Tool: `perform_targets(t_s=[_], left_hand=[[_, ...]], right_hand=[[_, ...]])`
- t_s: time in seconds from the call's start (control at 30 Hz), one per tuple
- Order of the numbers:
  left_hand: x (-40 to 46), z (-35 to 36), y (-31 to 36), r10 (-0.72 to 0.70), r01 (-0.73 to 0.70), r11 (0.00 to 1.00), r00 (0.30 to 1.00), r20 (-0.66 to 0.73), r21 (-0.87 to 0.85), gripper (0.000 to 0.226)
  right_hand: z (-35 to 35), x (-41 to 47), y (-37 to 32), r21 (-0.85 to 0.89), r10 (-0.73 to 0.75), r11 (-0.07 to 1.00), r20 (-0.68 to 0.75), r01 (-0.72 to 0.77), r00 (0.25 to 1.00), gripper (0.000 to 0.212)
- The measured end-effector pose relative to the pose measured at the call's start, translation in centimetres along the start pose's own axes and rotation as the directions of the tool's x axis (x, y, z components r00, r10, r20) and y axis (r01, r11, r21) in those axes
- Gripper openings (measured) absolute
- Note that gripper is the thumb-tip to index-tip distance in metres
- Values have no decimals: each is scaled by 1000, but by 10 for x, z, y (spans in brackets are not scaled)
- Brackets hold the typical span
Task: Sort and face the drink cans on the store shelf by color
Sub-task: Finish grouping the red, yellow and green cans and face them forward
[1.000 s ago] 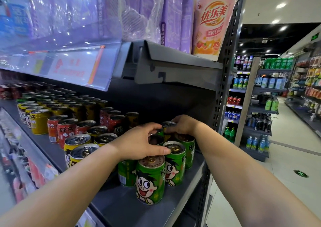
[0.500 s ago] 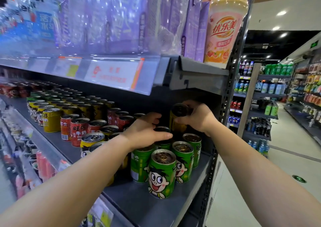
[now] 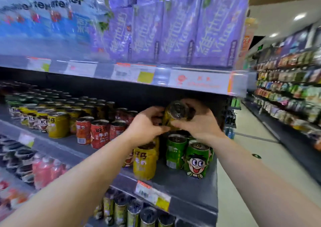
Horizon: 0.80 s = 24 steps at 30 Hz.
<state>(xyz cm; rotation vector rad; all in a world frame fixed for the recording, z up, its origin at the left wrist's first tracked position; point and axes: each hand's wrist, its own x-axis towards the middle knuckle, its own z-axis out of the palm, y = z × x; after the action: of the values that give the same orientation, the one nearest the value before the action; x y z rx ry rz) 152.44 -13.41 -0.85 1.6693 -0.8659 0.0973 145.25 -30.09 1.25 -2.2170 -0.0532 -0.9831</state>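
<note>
Yellow can (image 3: 174, 113) is being held tilted in the air above the green cans (image 3: 196, 159) on the shelf (image 3: 191, 190), gripped by curled fingers of the left hand (image 3: 147, 124) and right hand (image 3: 199, 120).

Both hands, left hand (image 3: 145, 124) and right hand (image 3: 199, 122), hold a tilted can (image 3: 173, 114) above the shelf (image 3: 182, 183). Below it stand cans at the shelf's right end (image 3: 196, 159); more cans (image 3: 97, 133) stand in rows to the left. Cartons (image 3: 173, 27) sit on the shelf above.

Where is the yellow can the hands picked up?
The lifted yellow can is tipped on its side in the air, held between the left hand and right hand, just above the green cans.
</note>
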Motion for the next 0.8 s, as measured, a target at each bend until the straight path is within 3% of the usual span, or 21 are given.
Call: perform_targets(t_s=[0.13,0.37,0.6,0.8], left_hand=[[-8,-61,-13,4,-8,1000,991,137,30,49],[-18,-137,-49,-47,30,995,983,179,100,52],[-14,-146,-66,-7,-20,993,973,229,115,50],[-10,-143,-70,21,-81,968,968,249,237,56]], right_hand=[[36,-7,-38,-102,86,991,11,-85,996,72],[84,-21,-70,-121,217,966,-115,-230,969,73],[92,-14,-75,-90,301,940,-231,-328,925,74],[89,-1,-67,-204,377,886,-205,-416,903,69]])
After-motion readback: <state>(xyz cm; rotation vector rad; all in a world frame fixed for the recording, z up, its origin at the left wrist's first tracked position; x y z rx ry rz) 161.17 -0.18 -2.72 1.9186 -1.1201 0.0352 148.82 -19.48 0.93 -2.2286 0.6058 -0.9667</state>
